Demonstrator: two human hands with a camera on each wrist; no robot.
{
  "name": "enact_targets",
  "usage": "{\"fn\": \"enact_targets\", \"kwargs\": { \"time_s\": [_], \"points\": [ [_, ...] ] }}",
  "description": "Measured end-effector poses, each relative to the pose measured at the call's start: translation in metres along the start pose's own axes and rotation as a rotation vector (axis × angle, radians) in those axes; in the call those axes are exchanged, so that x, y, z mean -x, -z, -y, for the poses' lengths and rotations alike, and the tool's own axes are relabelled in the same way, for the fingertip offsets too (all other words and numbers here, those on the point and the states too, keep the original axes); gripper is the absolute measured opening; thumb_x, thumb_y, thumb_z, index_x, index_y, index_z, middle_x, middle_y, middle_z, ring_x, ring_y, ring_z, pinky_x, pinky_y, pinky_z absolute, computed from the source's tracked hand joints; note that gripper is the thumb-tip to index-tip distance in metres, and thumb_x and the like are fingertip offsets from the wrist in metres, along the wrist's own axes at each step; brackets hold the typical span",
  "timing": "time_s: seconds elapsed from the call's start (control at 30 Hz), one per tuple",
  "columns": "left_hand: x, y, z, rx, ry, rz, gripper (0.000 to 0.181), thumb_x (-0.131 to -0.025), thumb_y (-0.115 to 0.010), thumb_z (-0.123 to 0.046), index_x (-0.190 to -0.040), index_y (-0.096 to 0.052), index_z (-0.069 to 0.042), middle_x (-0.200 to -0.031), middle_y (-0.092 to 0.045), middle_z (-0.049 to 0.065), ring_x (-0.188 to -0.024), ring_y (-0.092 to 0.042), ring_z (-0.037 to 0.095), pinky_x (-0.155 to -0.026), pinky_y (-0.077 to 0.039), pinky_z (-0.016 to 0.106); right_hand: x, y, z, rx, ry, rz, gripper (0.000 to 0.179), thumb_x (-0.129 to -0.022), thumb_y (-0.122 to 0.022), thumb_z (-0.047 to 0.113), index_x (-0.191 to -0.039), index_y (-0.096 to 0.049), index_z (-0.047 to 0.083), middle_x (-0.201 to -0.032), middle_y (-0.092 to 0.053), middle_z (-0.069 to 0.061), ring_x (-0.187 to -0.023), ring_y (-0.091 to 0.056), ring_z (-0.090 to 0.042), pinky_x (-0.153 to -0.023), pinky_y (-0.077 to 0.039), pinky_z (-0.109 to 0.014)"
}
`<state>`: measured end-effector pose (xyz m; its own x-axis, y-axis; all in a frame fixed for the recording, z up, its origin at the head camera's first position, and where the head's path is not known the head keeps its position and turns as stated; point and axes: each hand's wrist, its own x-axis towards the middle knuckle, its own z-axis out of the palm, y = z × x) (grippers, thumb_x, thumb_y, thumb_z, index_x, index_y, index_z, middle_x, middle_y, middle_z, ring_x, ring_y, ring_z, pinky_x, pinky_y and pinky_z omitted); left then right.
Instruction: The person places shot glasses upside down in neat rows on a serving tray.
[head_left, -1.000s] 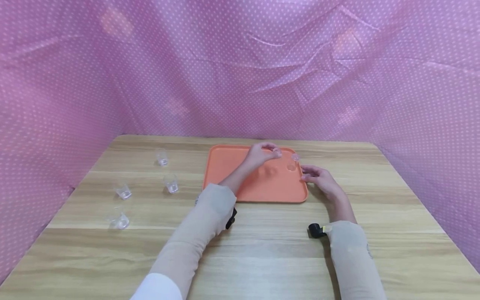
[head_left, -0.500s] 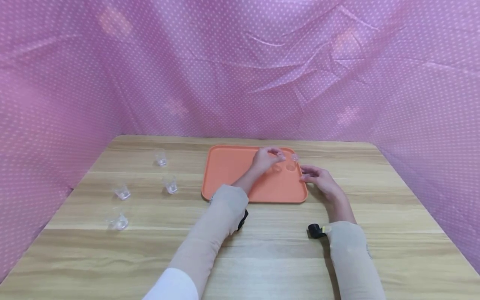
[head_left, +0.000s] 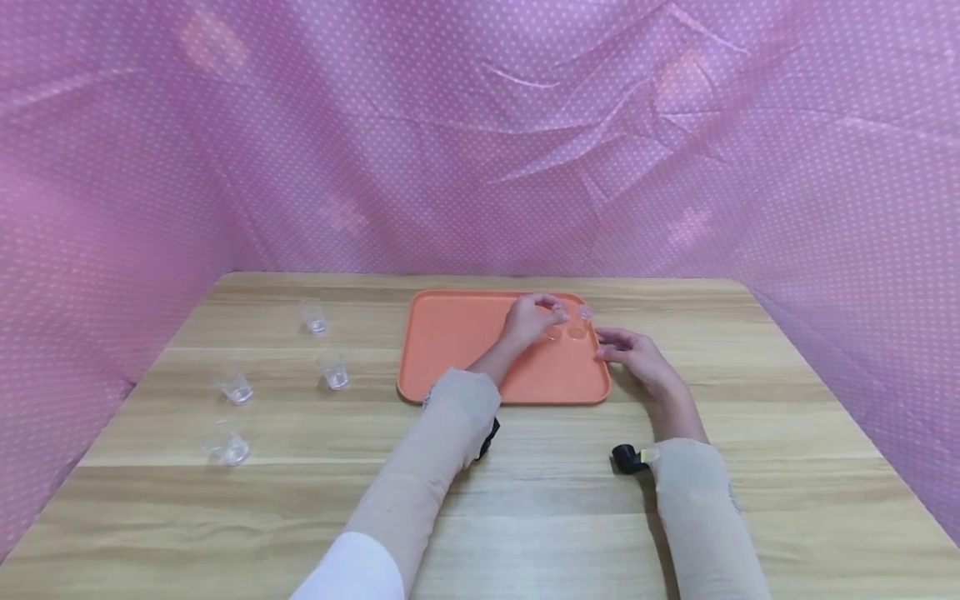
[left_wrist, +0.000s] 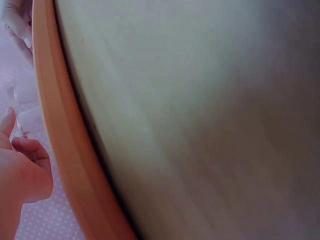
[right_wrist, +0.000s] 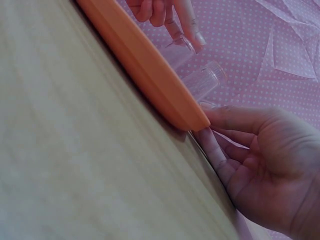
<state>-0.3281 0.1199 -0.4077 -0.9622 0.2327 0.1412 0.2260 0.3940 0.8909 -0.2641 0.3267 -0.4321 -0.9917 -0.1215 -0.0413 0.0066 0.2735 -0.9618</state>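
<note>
On the right part of an orange tray (head_left: 450, 350) stand two small clear cups. My left hand (head_left: 531, 321) pinches one clear cup (head_left: 553, 333) by its rim, with thumb and finger at the top. Right beside it is the other clear cup (head_left: 577, 330); both show upright over the tray edge in the right wrist view, where the held cup (right_wrist: 175, 55) is the farther one. My right hand (head_left: 637, 357) grips the tray's right edge, its thumb (right_wrist: 235, 117) at the rim and a finger along the outer side.
To the left on the wooden table (head_left: 525, 500) stand several more clear cups, among them a back one (head_left: 315, 321), one nearer the tray (head_left: 334, 372), and a front one (head_left: 234, 450). A pink dotted cloth (head_left: 480, 150) hangs behind and at both sides.
My left hand has moved right and lowered the clear cup to the tray, beside the other cup. My right hand has stayed at the tray edge. The head view has shifted slightly.
</note>
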Motion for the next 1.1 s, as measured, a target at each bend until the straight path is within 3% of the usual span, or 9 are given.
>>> {"fn": "enact_targets", "kwargs": {
  "time_s": [0.2, 0.5, 0.63, 0.77, 0.9, 1.0, 1.1],
  "points": [
    [-0.003, -0.005, 0.001, -0.01, 0.002, -0.017, 0.025, -0.078, -0.074, -0.027, -0.099, -0.069, -0.014, -0.091, -0.063, -0.007, -0.083, -0.055, 0.01, -0.072, -0.043, 0.023, 0.001, -0.001, 0.004, -0.004, 0.005, 0.01, 0.05, -0.087, -0.06, 0.004, -0.132, -0.04, -0.009, -0.128, -0.046, -0.027, -0.095, -0.055, -0.012, -0.092, -0.036, -0.024],
    [-0.004, -0.008, -0.001, -0.039, 0.026, -0.026, 0.027, -0.078, -0.074, -0.029, -0.101, -0.069, -0.016, -0.095, -0.064, -0.008, -0.086, -0.055, 0.011, -0.074, -0.043, 0.025, -0.001, -0.001, 0.001, -0.005, -0.002, -0.005, 0.049, -0.087, -0.06, 0.003, -0.131, -0.042, -0.008, -0.126, -0.047, -0.026, -0.095, -0.055, -0.013, -0.097, -0.033, -0.032],
    [-0.003, -0.006, -0.001, -0.042, 0.026, -0.01, 0.035, -0.077, -0.074, -0.03, -0.109, -0.067, -0.016, -0.098, -0.063, -0.007, -0.089, -0.055, 0.01, -0.076, -0.043, 0.024, -0.001, -0.001, 0.0, -0.003, -0.003, -0.005, 0.048, -0.087, -0.059, 0.003, -0.131, -0.042, -0.007, -0.126, -0.048, -0.025, -0.095, -0.055, -0.014, -0.099, -0.031, -0.035],
    [0.002, 0.005, -0.001, -0.039, -0.014, 0.009, 0.044, -0.078, -0.074, -0.03, -0.117, -0.063, -0.014, -0.105, -0.062, -0.002, -0.095, -0.055, 0.014, -0.08, -0.043, 0.025, 0.0, -0.003, 0.002, 0.003, -0.008, -0.002, 0.048, -0.087, -0.06, 0.004, -0.131, -0.043, -0.007, -0.126, -0.048, -0.024, -0.096, -0.054, -0.015, -0.101, -0.028, -0.039],
    [0.012, 0.023, -0.005, 0.027, -0.028, 0.026, 0.048, -0.076, -0.075, -0.032, -0.117, -0.062, -0.01, -0.111, -0.061, 0.003, -0.097, -0.055, 0.015, -0.081, -0.045, 0.028, 0.001, -0.004, 0.002, 0.007, -0.006, 0.005, 0.049, -0.087, -0.06, 0.004, -0.131, -0.042, -0.007, -0.126, -0.047, -0.026, -0.097, -0.054, -0.016, -0.103, -0.024, -0.042],
    [0.021, 0.042, -0.009, 0.098, -0.035, 0.04, 0.046, -0.076, -0.076, -0.029, -0.116, -0.062, -0.01, -0.115, -0.059, 0.004, -0.076, -0.056, 0.014, -0.066, -0.049, 0.027, 0.001, -0.003, 0.001, 0.01, -0.012, 0.0, 0.049, -0.087, -0.06, 0.005, -0.131, -0.042, -0.007, -0.126, -0.047, -0.025, -0.097, -0.054, -0.015, -0.104, -0.023, -0.042],
    [0.029, 0.063, -0.01, 0.109, -0.058, 0.028, 0.043, -0.077, -0.076, -0.024, -0.116, -0.063, -0.012, -0.115, -0.058, 0.004, -0.057, -0.048, 0.011, -0.051, -0.046, 0.024, 0.001, -0.001, 0.001, 0.024, -0.013, 0.0, 0.05, -0.087, -0.06, 0.006, -0.132, -0.042, -0.007, -0.126, -0.047, -0.025, -0.098, -0.054, -0.016, -0.105, -0.022, -0.043]
  ]
}}
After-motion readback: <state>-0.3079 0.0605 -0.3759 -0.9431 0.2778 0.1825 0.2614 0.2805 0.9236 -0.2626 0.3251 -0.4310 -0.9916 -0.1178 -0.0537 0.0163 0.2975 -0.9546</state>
